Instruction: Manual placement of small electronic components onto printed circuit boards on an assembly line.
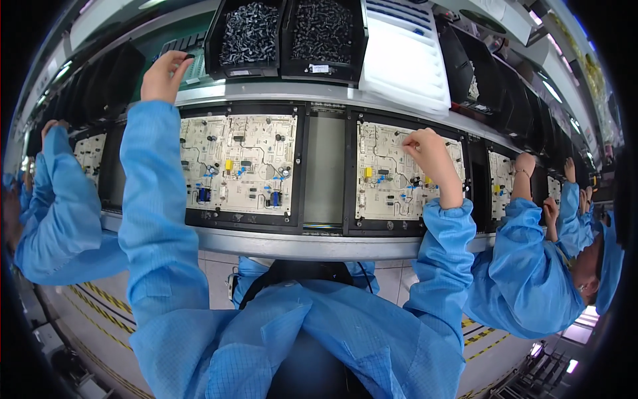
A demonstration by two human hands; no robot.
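Two pale circuit boards [239, 193] in black frames [300, 179], middle left and middle right. Black bins [266, 70] of dark parts [249, 33], top centre. Right hand [427, 154] above right board, fingertips together, cannot tell if gripping. Left hand [163, 76], upper left, pinching small black component [190, 56].

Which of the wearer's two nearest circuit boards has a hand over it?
The right board: the right hand is over it; only a blue sleeve overlaps the left board.

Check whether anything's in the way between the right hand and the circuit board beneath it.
Nothing visible stands between the right hand and the circuit board: the hand is over it, though whether the two touch cannot be told.
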